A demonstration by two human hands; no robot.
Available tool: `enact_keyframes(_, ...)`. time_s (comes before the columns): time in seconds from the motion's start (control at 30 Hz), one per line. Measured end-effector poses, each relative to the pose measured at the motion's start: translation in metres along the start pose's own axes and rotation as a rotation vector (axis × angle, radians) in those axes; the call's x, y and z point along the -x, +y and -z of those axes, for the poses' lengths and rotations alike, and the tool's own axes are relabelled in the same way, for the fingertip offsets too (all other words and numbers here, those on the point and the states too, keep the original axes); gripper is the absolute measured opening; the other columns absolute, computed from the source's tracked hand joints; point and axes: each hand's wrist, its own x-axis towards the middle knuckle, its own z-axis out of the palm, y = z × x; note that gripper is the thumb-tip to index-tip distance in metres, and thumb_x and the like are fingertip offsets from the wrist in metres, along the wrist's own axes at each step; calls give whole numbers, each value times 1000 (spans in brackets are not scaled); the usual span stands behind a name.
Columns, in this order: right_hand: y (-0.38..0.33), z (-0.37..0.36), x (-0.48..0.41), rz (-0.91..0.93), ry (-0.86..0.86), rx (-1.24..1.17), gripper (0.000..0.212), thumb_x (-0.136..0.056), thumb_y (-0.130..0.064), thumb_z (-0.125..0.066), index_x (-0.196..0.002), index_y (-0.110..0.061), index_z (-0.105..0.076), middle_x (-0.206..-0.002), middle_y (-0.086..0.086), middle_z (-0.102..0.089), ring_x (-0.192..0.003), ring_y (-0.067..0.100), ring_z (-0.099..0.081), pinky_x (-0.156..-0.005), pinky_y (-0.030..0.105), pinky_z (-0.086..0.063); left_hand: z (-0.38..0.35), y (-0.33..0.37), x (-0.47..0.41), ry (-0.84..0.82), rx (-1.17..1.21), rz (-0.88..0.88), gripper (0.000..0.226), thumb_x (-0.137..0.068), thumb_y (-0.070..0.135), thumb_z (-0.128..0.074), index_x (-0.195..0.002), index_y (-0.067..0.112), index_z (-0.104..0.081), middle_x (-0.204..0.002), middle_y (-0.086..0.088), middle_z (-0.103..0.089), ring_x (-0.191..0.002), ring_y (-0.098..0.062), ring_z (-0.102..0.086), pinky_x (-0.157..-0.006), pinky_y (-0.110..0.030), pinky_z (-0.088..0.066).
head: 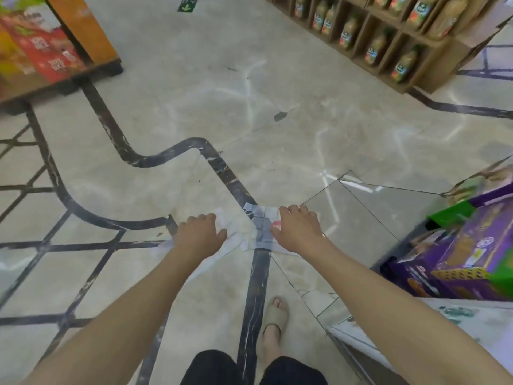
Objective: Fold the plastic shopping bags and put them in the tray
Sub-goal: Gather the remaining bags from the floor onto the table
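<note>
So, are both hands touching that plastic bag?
Touching. The head view shows the left hand and right hand each gripping an end of the plastic bag stretched between them.

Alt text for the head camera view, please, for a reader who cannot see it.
A person's left hand and right hand grip a thin, see-through plastic bag, holding it between them at arm's length above a pale shop floor. Shelves of juice bottles stand at the upper right, and purple boxes sit at the right.
</note>
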Motion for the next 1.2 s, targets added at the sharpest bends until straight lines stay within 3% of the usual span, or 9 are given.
enact_keyframes(0.2, 21, -39, -63, 43, -96, 52, 53, -100, -51, -43, -138, -14, -46, -137, 12, -53, -127, 36, -46, -100, 46, -37, -51, 16, -53, -91, -5, -3, 55, -97, 54, -39, -135, 16, -51, -128, -9, -62, -116, -33, -56, -96, -42, -45)
enact_keyframes(0.37, 26, -101, -114, 42, -164, 74, 64, -99, -48, -44, -151, -12, -35, -151, 15, -43, -136, 39, -40, -109, 50, -33, -114, 17, -102, -173, -49, -44, 54, -96, 55, -40, -132, 17, -52, -131, -8, -60, -122, -33, -51, -101, -45, -43)
enact_keyframes(0.47, 31, -152, -145, 28, -190, 59, 65, -98, -51, -45, -149, -11, -36, -148, 16, -46, -133, 39, -42, -107, 52, -36, -164, 14, -136, -233, -41, -56, 55, -97, 54, -40, -137, 16, -49, -138, -8, -56, -127, -34, -47, -106, -48, -37)
enact_keyframes(0.73, 47, -322, -223, 1, -280, 59, 63, -100, -53, -43, -150, -14, -36, -151, 14, -42, -137, 40, -38, -111, 52, -34, -335, 5, -232, -345, -12, -67, 58, -96, 52, -41, -141, 15, -45, -139, -8, -55, -126, -32, -49, -101, -45, -40)
enact_keyframes(1.0, 62, -483, -306, -11, -268, 53, 66, -100, -53, -45, -152, -15, -32, -153, 12, -41, -138, 36, -39, -112, 50, -36, -500, -32, -320, -260, 26, -8, 65, -95, 52, -50, -145, 14, -36, -149, -9, -43, -135, -33, -41, -107, -48, -39)
enact_keyframes(1.1, 63, -535, -335, -4, -231, 40, 66, -100, -54, -46, -153, -17, -32, -157, 11, -37, -142, 35, -35, -116, 51, -33, -551, -50, -350, -194, 30, 9, 74, -93, 56, -54, -149, 15, -29, -158, -9, -30, -144, -35, -29, -114, -51, -32)
enact_keyframes(1.2, 64, -581, -363, 0, -213, 64, 70, -99, -55, -47, -157, -21, -25, -164, 11, -24, -151, 37, -19, -123, 55, -19, -596, -70, -379, -156, -10, 43, 82, -91, 60, -54, -153, 18, -19, -165, -10, -12, -151, -39, -10, -119, -58, -18)
